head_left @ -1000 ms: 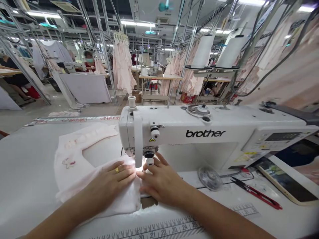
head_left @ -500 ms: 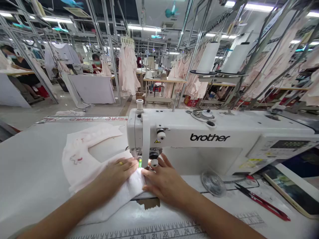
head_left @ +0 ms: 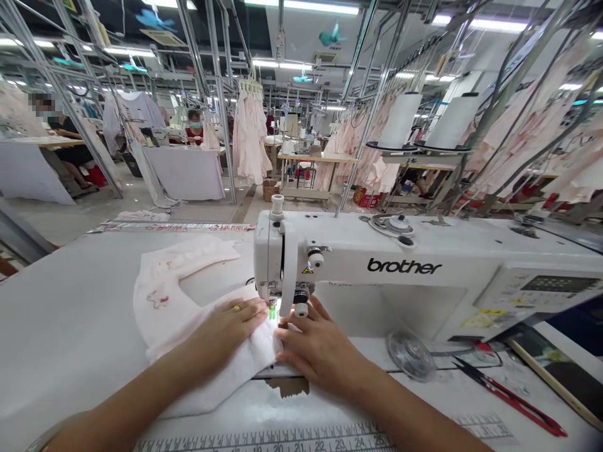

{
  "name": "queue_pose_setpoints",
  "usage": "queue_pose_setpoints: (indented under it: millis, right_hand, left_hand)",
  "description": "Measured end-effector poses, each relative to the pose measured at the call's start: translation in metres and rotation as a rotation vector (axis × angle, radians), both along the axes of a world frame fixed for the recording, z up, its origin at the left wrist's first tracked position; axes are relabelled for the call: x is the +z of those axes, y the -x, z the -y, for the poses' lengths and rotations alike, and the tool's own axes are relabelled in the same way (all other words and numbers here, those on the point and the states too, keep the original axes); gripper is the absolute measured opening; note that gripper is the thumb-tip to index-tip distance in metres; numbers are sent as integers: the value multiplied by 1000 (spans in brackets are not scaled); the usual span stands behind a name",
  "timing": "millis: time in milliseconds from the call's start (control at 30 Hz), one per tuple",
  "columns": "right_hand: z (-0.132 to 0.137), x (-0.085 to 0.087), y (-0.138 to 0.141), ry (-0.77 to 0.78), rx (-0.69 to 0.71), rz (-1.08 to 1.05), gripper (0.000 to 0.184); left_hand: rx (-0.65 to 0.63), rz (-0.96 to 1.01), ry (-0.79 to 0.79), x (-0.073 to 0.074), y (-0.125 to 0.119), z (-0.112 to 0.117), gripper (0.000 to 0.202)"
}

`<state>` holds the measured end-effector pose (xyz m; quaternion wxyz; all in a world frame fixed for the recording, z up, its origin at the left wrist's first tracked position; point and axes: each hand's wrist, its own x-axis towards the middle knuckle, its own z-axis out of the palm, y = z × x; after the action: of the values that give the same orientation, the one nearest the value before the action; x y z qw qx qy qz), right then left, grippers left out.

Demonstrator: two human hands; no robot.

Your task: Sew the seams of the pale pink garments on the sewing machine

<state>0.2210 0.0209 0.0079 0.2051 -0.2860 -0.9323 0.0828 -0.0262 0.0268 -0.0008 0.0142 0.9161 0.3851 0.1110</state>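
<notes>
A curved pale pink-white fabric piece (head_left: 162, 323) with small embroidery at its far end lies on the sewing table, its near end under the needle of the white sewing machine (head_left: 339, 245). My left hand (head_left: 235, 326), with a yellow ring, rests flat on the fabric just left of the green-marked presser foot (head_left: 272, 310); its fingers are stretched out. Right of the foot, my right hand (head_left: 320, 348) touches the fabric's right edge with fingers spread. Some of its fingertips are hidden behind the machine's head.
Red-handled thread snips (head_left: 513, 397), a clear round plastic disc (head_left: 412, 356) and a phone (head_left: 560, 376) lie to the right. A printed ruler (head_left: 301, 439) runs along the front edge. Thread cones (head_left: 400, 119) stand behind the machine. Hanging garments and other people are farther back.
The whole view has shifted slightly, so the scene sits a little lower and farther right. Both hands stay beside the presser foot; the fabric has barely moved.
</notes>
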Motion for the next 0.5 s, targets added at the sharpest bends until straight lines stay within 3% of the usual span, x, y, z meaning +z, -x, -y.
queue_pose_setpoints:
  millis: [200,300,400,500]
  right_hand:
    - [-4,-3,-3,-44,6,-13,19]
    - [-4,-5,-3,-91,25,-55,21]
    - [2,-3,-1,-116,78,-115,23]
    - [15,5,6,-53,189,-130,32]
  left_hand:
    - [3,-11,9,-4,3,1,55]
    - [251,-36,61,4,24,-11,45]
    - [549,-55,75,18,66,-25,45]
    - [746,-83,154,25,111,-12,40]
